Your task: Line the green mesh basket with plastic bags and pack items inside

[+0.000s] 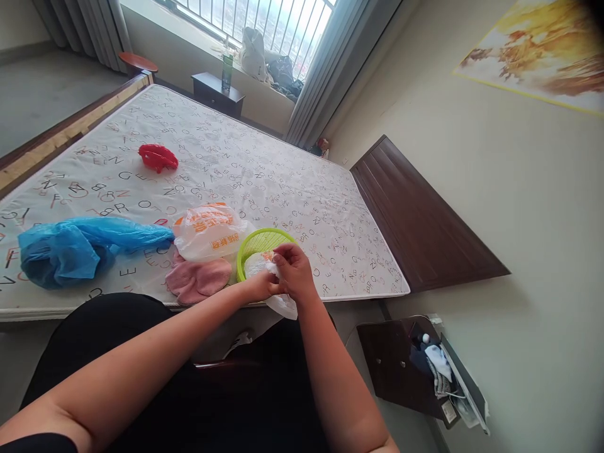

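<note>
Both my hands meet over a white plastic bag, in front of a lime-green basket at the mattress edge. My left hand is closed on the bag from the left. The fingers of my right hand pinch the bag's upper part, close to the left fingertips. Part of the bag lies in front of the basket and part hangs below my hands. Left of the basket sit a white plastic bag with orange print and a pink cloth item.
A blue plastic bag and a red bundle lie on the letter-printed mattress. The dark headboard stands right. A nightstand with clothes is at lower right; another nightstand stands by the window.
</note>
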Demonstrator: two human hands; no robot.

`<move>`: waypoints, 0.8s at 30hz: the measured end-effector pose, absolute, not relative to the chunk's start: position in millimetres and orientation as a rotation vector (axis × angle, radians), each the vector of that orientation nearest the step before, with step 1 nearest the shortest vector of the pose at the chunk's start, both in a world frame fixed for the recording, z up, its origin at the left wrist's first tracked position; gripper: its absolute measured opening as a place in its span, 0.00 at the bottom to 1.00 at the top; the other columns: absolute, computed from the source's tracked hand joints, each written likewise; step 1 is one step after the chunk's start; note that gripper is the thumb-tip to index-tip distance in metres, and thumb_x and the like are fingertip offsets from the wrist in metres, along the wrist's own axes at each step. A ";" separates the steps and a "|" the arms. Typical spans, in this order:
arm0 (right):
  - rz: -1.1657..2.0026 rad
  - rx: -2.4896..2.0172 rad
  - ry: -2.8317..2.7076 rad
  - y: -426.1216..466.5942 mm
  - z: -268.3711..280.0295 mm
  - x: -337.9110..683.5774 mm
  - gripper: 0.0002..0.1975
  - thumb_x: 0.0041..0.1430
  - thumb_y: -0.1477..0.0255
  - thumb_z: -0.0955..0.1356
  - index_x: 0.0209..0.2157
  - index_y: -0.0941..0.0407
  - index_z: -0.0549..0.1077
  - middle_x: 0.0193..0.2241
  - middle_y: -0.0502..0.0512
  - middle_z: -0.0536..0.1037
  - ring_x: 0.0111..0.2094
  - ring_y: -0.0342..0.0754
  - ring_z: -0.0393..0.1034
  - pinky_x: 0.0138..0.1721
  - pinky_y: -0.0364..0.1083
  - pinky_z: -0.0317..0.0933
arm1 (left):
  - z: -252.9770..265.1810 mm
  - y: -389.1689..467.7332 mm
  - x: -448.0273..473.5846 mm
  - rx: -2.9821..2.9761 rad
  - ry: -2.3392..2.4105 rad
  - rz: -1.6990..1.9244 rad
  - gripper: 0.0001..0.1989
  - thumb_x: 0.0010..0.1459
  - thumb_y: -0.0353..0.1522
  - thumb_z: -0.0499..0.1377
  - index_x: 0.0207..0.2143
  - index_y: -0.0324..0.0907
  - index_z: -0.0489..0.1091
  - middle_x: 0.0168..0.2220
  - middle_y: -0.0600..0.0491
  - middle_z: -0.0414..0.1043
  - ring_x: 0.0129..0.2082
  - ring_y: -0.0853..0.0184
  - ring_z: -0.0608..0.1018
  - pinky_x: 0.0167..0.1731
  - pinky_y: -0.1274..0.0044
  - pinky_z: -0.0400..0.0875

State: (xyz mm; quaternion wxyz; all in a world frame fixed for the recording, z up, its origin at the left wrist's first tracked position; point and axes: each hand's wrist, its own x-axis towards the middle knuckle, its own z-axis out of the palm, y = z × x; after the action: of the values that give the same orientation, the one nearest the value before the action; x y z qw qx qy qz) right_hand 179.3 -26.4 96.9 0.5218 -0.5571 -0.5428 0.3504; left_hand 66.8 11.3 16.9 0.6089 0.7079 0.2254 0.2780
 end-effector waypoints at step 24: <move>0.426 -1.736 -1.545 -41.5 89.1 233.5 0.10 0.60 0.61 0.72 0.31 0.53 0.74 0.29 0.51 0.75 0.31 0.48 0.67 0.37 0.47 0.62 | 22.6 29.1 58.2 1.673 0.760 0.581 0.17 0.61 0.42 0.62 0.24 0.43 0.72 0.17 0.53 0.67 0.21 0.64 0.71 0.26 0.73 0.65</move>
State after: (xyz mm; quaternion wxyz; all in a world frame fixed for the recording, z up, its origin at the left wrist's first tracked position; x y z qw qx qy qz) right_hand 233.5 -41.5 89.1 0.3796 -0.6798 -0.6049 0.1669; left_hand 58.2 29.1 22.6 0.5704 0.7131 0.3237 0.2477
